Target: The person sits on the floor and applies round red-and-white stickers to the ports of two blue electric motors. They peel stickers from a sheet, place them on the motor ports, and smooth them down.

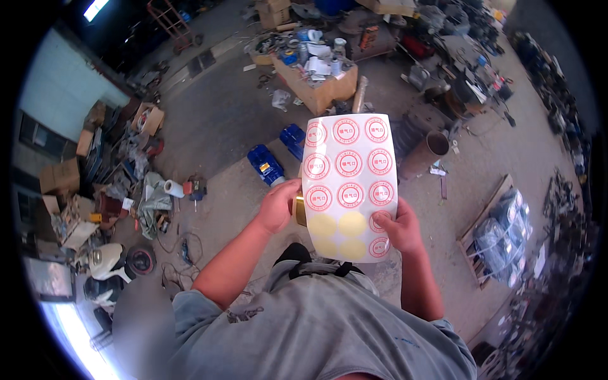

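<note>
A white sheet of round stickers with red ring prints is held upright in front of my body. Several spots in its lower left are bare, pale yellow circles. My right hand grips the sheet's lower right edge, thumb on the front and the other fingers hidden behind. At the left edge my left hand is closed around a shiny gold piece, mostly covered by hand and sheet. Whether the left fingers also pinch the sheet is hidden. Just beyond stand a blue motor-like machine part and a second blue part.
A cardboard-sided bench cluttered with bottles and papers stands ahead. Right of the sheet is a rusty metal cylinder. A wooden pallet carries plastic-wrapped goods. Boxes, a scooter and loose cables lie left.
</note>
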Tool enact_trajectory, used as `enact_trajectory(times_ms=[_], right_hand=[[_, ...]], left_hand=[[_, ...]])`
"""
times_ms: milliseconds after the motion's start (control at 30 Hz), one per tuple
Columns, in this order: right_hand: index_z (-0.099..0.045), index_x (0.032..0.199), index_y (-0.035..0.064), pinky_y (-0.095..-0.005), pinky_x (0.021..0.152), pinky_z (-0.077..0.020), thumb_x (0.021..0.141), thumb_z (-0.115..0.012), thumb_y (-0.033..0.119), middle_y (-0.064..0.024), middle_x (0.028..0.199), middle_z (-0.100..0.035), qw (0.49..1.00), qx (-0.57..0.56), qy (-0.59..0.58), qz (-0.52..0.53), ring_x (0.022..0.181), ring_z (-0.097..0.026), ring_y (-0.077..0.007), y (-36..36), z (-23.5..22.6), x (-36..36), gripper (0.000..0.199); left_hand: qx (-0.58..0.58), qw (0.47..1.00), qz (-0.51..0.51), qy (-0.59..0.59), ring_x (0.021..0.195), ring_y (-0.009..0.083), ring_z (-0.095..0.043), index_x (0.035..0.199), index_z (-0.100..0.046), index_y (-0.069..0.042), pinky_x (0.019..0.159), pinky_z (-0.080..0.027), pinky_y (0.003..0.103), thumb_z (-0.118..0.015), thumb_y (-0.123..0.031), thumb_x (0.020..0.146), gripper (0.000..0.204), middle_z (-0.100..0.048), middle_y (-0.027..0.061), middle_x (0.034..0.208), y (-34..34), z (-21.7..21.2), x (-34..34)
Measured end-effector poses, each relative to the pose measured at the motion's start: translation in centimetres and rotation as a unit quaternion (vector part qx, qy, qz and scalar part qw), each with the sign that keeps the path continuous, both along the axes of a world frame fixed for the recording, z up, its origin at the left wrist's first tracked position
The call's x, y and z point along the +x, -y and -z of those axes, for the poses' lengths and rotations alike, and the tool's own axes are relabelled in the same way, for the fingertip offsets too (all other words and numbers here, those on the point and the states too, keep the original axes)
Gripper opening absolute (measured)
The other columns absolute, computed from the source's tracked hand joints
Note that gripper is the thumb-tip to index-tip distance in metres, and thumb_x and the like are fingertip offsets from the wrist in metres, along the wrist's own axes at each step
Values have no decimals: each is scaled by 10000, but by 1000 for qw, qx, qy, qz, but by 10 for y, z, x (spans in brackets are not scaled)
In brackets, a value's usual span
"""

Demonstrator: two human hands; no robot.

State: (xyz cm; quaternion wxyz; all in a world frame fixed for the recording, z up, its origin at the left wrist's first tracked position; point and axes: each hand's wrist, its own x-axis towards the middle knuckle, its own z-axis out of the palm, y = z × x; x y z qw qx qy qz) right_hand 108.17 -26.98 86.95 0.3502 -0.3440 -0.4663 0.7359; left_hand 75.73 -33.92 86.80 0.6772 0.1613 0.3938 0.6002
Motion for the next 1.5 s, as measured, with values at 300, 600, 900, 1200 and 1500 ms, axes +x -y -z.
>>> enact_trajectory(times_ms=[300, 600, 900, 1200, 1500], right_hand=[[-621, 1367, 16, -359, 940, -541, 846, -880, 51, -125, 1239, -656, 876, 360, 306, 93, 1095, -665, -211, 5, 10, -154, 584], [-810, 1092, 80, -343, 645, -565, 879, -865, 124, -65, 891, -721, 848, 471, 182, -163, 718, -699, -196, 53, -39, -319, 224], [-826, 983, 106, -373, 628, -559, 854, -858, 116, -53, 855, -701, 838, 483, 172, -188, 706, -691, -242, 60, 16, -383, 133], [-791, 943, 93, -348, 628, -579, 860, -853, 81, -55, 875, -710, 847, 433, 136, -278, 710, -710, -226, 26, 82, -415, 105], [-811, 1032, 123, -364, 629, -568, 873, -838, 90, -43, 886, -694, 842, 408, 93, -341, 712, -698, -244, -12, 209, -442, 165]], left_hand=[[-87, 976, -185, -78, 1151, 197, -728, 1361, -645, 52, 1013, -584, 362, -542, -316, 1160, 432, -731, 136, 1321, 76, -11, -43], [-52, 970, -229, -64, 1175, 166, -690, 1348, -661, 45, 1046, -542, 352, -465, -348, 1184, 468, -733, 116, 1296, 129, 19, -113], [-62, 967, -243, -37, 1192, 134, -656, 1361, -673, 51, 1064, -507, 319, -401, -378, 1201, 532, -722, 89, 1300, 143, 39, -154], [-154, 944, -285, -58, 1036, 102, -664, 1236, -712, 36, 928, -532, 300, -430, -398, 1191, 519, -739, 70, 1162, 125, 84, -166], [-228, 918, -308, -101, 1119, 136, -677, 1277, -695, 47, 991, -527, 308, -427, -401, 1191, 530, -740, 108, 1235, 95, 188, -172]])
